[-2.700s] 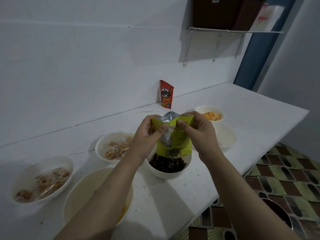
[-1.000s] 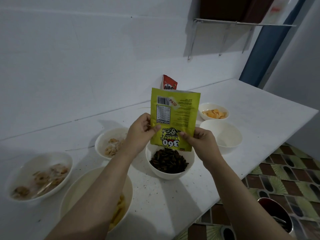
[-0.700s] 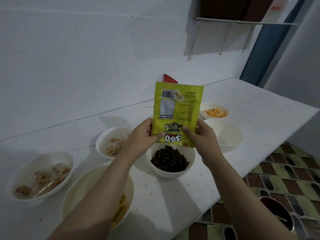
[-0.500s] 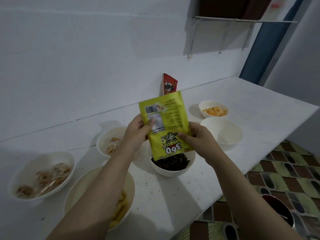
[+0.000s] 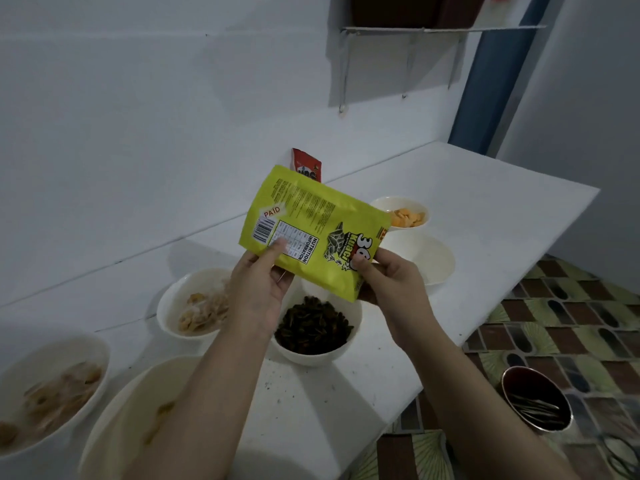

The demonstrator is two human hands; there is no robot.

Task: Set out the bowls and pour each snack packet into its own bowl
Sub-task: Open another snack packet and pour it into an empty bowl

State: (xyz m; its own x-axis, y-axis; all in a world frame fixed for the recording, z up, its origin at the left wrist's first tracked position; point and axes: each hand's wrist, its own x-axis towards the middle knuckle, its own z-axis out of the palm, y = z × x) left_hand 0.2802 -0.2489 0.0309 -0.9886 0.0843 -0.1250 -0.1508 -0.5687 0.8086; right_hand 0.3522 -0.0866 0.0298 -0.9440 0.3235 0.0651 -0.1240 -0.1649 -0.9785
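The yellow seed packet (image 5: 313,233) hides most of the red packet (image 5: 307,164) behind it, leaving only its top and part of a logo. The left forearm (image 5: 194,403) covers much of the large near bowl (image 5: 117,420), whose yellowish contents are blurred, perhaps chips. The leftmost bowl (image 5: 48,389) is cut by the frame edge, its snack smeared. The packet's fine print is unreadable

Both hands, left (image 5: 258,292) and right (image 5: 393,285), raised, fingers pinching, forearms extended forward.
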